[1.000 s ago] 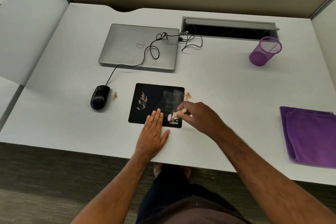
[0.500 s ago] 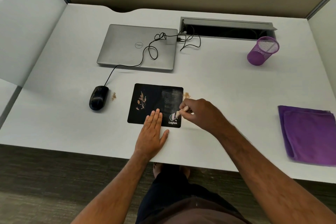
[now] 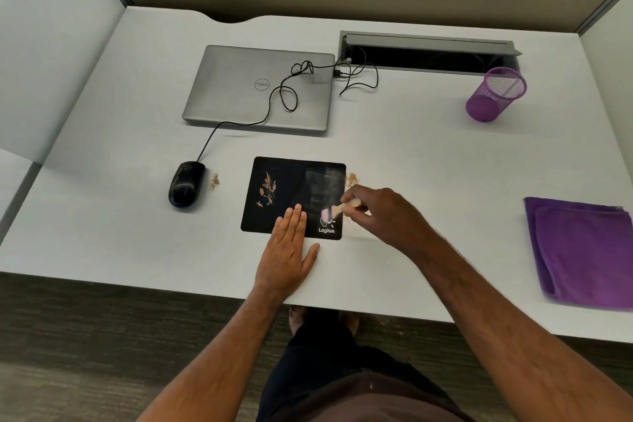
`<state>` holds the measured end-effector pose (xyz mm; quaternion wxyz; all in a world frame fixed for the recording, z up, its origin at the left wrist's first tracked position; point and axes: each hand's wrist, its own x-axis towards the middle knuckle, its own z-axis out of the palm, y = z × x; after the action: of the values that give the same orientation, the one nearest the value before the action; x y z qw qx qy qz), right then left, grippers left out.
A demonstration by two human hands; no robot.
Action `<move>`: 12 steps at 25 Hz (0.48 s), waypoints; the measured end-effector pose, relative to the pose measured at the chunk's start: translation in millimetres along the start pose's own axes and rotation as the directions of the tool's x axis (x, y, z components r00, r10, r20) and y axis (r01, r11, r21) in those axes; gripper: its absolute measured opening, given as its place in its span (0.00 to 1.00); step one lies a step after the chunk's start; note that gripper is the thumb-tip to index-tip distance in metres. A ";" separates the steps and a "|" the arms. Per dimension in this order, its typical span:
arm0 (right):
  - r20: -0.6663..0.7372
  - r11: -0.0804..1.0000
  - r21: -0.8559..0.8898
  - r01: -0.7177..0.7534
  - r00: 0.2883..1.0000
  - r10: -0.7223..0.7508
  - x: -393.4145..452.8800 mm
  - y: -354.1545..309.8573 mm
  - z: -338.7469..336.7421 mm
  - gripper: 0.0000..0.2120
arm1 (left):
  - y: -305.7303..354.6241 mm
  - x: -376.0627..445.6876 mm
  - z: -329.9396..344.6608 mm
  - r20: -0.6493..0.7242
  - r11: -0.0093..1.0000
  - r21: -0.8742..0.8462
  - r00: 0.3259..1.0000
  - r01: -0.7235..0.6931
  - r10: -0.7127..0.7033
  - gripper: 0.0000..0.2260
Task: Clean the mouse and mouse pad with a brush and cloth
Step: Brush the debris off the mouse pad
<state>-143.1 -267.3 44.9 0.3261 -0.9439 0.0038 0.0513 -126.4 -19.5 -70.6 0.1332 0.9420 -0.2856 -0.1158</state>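
**Brushing the mouse pad, head view**

My left hand (image 3: 287, 257) lies flat, fingers straight and together, its fingertips pressing the near edge of the black mouse pad (image 3: 284, 181) while the palm rests on the white desk (image 3: 428, 154). My right hand (image 3: 383, 216) curls its fingers and thumb round the wooden handle of a small brush (image 3: 337, 211) — the pink bristles touch the pad's near right corner, just above the white "Logitek" mark. A pale, streaked patch covers the pad's right part; tan flecks lie on its left part. A little heap of tan crumbs (image 3: 352, 179) sits on the desk just beside the pad's right edge, and another (image 3: 214, 180) lies between the pad and the black mouse (image 3: 186, 184), which rests well to the left. The mouse cable (image 3: 239, 122) runs up over a closed silver laptop (image 3: 260, 87). The folded purple cloth (image 3: 582, 250) lies far right, untouched — behind it stands a purple mesh cup (image 3: 495, 94).
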 end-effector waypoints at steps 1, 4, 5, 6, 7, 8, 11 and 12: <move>0.025 1.000 0.002 0.001 1.000 -0.001 0.5 -0.9 5.2 0.06 | -0.1 0.0 -0.1 0.001 1.000 0.005 1.000 0.000 0.000 0.34; 0.022 0.996 -0.054 -0.072 0.997 0.073 2.8 5.4 8.3 0.07 | 0.1 0.1 0.1 0.006 1.000 0.020 1.000 0.002 -0.002 0.34; -0.011 0.992 -0.081 -0.101 0.995 0.101 4.3 8.9 5.7 0.07 | -0.4 0.2 0.5 0.003 1.000 0.022 1.000 0.002 -0.002 0.34; -0.053 0.988 -0.097 -0.125 0.991 0.120 5.3 12.2 2.2 0.07 | -0.8 0.1 1.1 0.002 1.000 0.020 1.000 0.003 -0.003 0.34; -0.096 0.986 -0.088 -0.138 0.987 0.130 6.2 14.3 -0.8 0.06 | -0.8 0.2 1.4 0.002 1.000 0.016 1.000 0.004 -0.005 0.34; -0.127 0.989 -0.054 -0.140 0.983 0.132 6.9 14.6 -2.6 0.06 | -0.8 0.5 1.7 0.003 1.000 0.012 1.000 0.006 -0.006 0.34; -0.057 0.987 0.095 -0.126 0.990 0.132 11.2 6.8 1.6 0.05 | -1.4 1.1 2.8 0.001 1.000 0.023 1.000 0.010 -0.010 0.34; -0.016 0.986 0.101 -0.129 0.991 0.132 13.0 4.9 6.6 0.05 | -1.9 1.4 3.1 0.002 1.000 0.029 1.000 0.010 -0.010 0.34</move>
<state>-131.0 -266.8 35.4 0.3686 -0.9248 0.0719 0.0616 -125.2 -19.4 -74.4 0.1188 0.9450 -0.2828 -0.1132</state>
